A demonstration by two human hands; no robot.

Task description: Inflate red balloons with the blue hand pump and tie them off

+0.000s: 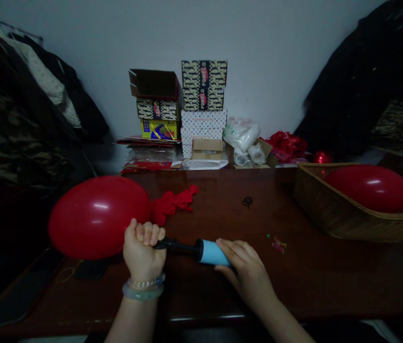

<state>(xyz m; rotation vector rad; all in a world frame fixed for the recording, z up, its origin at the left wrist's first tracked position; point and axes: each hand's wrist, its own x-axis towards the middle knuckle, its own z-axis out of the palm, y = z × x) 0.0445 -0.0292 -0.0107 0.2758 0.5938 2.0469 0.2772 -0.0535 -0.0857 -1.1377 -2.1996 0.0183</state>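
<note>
A large, inflated red balloon (99, 216) sits at the left, its near side against my left hand (144, 250). That hand is closed in a fist around the black end of a balloon pump (213, 253); the balloon's neck is hidden by the fingers. My right hand (246, 269) wraps the pump's light blue barrel, and a black shaft shows between the two hands. Beyond my left hand, several limp red balloons (172, 204) lie in a heap on the dark brown table (219, 209).
A woven basket (315, 212) with another red balloon (373, 188) stands at the right. Small colourful bands (279, 244) and a black coil (247, 202) lie on the table. Stacked boxes (204, 100) and a plastic bag (242, 133) line the wall. Clothes (40, 90) hang at both sides.
</note>
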